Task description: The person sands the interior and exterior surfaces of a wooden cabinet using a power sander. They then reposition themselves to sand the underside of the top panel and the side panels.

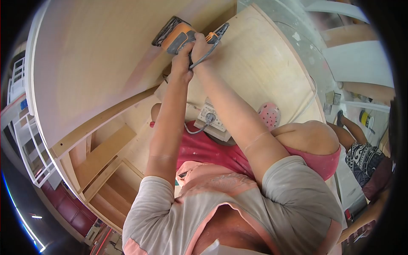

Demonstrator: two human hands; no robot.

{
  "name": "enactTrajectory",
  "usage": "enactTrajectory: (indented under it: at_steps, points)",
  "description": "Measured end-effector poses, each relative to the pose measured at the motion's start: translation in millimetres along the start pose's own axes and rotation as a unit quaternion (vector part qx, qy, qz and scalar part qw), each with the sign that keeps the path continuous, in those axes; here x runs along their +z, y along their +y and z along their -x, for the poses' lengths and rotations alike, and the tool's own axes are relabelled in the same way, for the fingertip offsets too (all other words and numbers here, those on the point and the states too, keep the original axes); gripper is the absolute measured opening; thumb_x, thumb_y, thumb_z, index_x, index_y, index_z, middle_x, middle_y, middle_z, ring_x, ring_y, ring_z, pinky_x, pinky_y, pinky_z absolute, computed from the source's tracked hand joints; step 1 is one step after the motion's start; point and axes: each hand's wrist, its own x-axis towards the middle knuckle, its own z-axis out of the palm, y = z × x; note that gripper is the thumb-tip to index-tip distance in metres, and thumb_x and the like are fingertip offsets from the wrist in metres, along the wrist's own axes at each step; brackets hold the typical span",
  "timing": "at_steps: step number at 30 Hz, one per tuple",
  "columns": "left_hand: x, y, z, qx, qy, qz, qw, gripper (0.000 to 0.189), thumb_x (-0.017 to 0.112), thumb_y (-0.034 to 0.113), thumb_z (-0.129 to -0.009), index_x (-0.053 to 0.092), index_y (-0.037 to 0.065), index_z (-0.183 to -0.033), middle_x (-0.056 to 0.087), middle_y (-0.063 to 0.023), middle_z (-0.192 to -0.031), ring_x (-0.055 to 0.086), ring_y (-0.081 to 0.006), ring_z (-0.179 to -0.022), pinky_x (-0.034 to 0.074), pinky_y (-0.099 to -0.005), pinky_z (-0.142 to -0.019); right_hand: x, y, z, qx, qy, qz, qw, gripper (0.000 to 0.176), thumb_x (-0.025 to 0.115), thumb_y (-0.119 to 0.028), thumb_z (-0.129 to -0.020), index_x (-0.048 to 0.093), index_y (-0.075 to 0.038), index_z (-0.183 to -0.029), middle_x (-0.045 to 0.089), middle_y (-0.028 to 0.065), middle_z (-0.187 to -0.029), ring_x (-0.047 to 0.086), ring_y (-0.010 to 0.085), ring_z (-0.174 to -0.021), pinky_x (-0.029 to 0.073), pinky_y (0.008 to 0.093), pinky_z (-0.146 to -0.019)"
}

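Observation:
An orange and dark grey electric sander (180, 37) is pressed with its black pad end against, or very near, the upright pale wood panel (97, 63). My right hand (200, 49) is wrapped round the rear of its body, beside the grey cord. Close below it, my left hand (182, 61) also grips the sander, its fingers partly hidden. The cord loops down past my right wrist. Between my forearms, a white power strip (216, 122) with a grey plug in it lies on the pale wood board (250, 55).
A pink clog with holes (270, 115) is by my bent knee. Open wooden compartments (114, 187) lie to the lower left. White metal frames (32, 148) stand farther left. Another person (367, 163) is at the right edge, near a yellow roll (364, 118).

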Motion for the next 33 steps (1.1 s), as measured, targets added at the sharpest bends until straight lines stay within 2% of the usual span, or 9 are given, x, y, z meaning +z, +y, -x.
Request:
enactTrajectory:
  at_steps: [4, 12, 19, 22, 24, 25, 28, 32, 33]
  points:
    - [-30.5, 2.1, 9.6, 0.007, -0.006, -0.002, 1.000, 0.030, 0.062, 0.013, -0.079, 0.056, -0.006, -0.103, 0.061, -0.0114, -0.099, 0.060, -0.0199, -0.089, 0.049, -0.0308, -0.080, 14.2, 32.9, 12.6, -0.048, 0.030, 0.063, 0.996, 0.058, 0.060, -0.029, -0.072, 0.039, 0.010, -0.110, 0.052, 0.0268, -0.103, 0.053, 0.0374, -0.100, 0.040, 0.0405, -0.088]
    - [-76.4, 9.6, 42.0, 0.009, 0.019, -0.002, 1.000, 0.025, 0.058, 0.015, -0.082, 0.058, -0.002, -0.101, 0.061, -0.0094, -0.095, 0.059, -0.0192, -0.088, 0.048, -0.0316, -0.080, 22.3, 43.7, 65.1, 0.023, 0.021, 0.056, 0.998, 0.054, 0.060, -0.029, -0.075, 0.043, 0.010, -0.107, 0.055, 0.0269, -0.100, 0.055, 0.0358, -0.097, 0.042, 0.0391, -0.085]
    - [-23.2, -4.7, -5.6, 0.002, 0.024, -0.025, 0.999, 0.032, 0.063, 0.013, -0.079, 0.057, -0.006, -0.104, 0.062, -0.0112, -0.099, 0.059, -0.0194, -0.091, 0.048, -0.0310, -0.081, 6.5, 16.2, 5.5, 0.011, 0.021, 0.081, 0.996, 0.040, 0.058, -0.029, -0.077, 0.054, 0.009, -0.091, 0.060, 0.0206, -0.085, 0.059, 0.0344, -0.085, 0.045, 0.0385, -0.079]
    - [16.4, -7.7, -18.5, 0.021, -0.002, -0.046, 0.999, 0.034, 0.066, 0.015, -0.076, 0.058, -0.006, -0.101, 0.063, -0.0100, -0.094, 0.061, -0.0177, -0.085, 0.050, -0.0293, -0.075, -4.0, 0.2, -28.6, 0.026, 0.033, 0.029, 0.999, 0.028, 0.055, -0.025, -0.079, 0.056, 0.003, -0.077, 0.060, 0.0129, -0.074, 0.059, 0.0272, -0.071, 0.047, 0.0355, -0.071]
    - [43.9, -8.2, -23.4, 0.027, 0.014, -0.096, 0.995, 0.037, 0.071, 0.017, -0.072, 0.059, -0.005, -0.099, 0.063, -0.0084, -0.090, 0.062, -0.0157, -0.077, 0.050, -0.0270, -0.067, -14.7, -14.9, -48.5, 0.056, -0.033, -0.118, 0.991, 0.022, 0.053, -0.021, -0.081, 0.052, -0.001, -0.071, 0.056, 0.0071, -0.069, 0.055, 0.0199, -0.063, 0.046, 0.0327, -0.065]
    - [59.7, -5.6, -17.8, 0.026, 0.012, -0.096, 0.995, 0.037, 0.071, 0.017, -0.072, 0.059, -0.005, -0.099, 0.063, -0.0084, -0.090, 0.062, -0.0157, -0.077, 0.050, -0.0270, -0.067, -18.2, -17.1, -58.6, 0.055, -0.031, -0.118, 0.991, 0.022, 0.053, -0.021, -0.081, 0.052, -0.001, -0.071, 0.056, 0.0071, -0.069, 0.055, 0.0199, -0.063, 0.046, 0.0327, -0.065]
    - [81.8, 2.6, -6.7, 0.030, 0.024, -0.105, 0.994, 0.040, 0.075, 0.018, -0.069, 0.059, -0.005, -0.098, 0.063, -0.0072, -0.090, 0.061, -0.0139, -0.071, 0.050, -0.0253, -0.060, -19.8, -22.1, -80.9, -0.001, 0.019, -0.038, 0.999, 0.057, 0.051, -0.040, -0.077, 0.051, 0.008, -0.107, 0.061, 0.0201, -0.097, 0.060, 0.0279, -0.093, 0.045, 0.0361, -0.080]
    - [46.1, 2.3, -3.3, 0.050, -0.014, -0.056, 0.997, 0.040, 0.073, 0.016, -0.071, 0.058, -0.006, -0.100, 0.063, -0.0099, -0.094, 0.062, -0.0170, -0.080, 0.050, -0.0280, -0.070, -8.0, -31.7, -21.5, -0.044, 0.056, -0.037, 0.997, 0.045, 0.057, -0.028, -0.075, 0.051, 0.009, -0.099, 0.061, 0.0234, -0.090, 0.060, 0.0325, -0.089, 0.044, 0.0398, -0.079]
    - [31.5, 3.3, 1.4, 0.058, -0.009, -0.051, 0.997, 0.039, 0.073, 0.015, -0.071, 0.058, -0.007, -0.100, 0.063, -0.0109, -0.095, 0.062, -0.0182, -0.084, 0.050, -0.0288, -0.074, -3.3, -22.7, -12.8, -0.003, 0.044, -0.019, 0.999, 0.042, 0.057, -0.028, -0.074, 0.052, 0.009, -0.095, 0.061, 0.0230, -0.087, 0.060, 0.0331, -0.087, 0.044, 0.0402, -0.079]
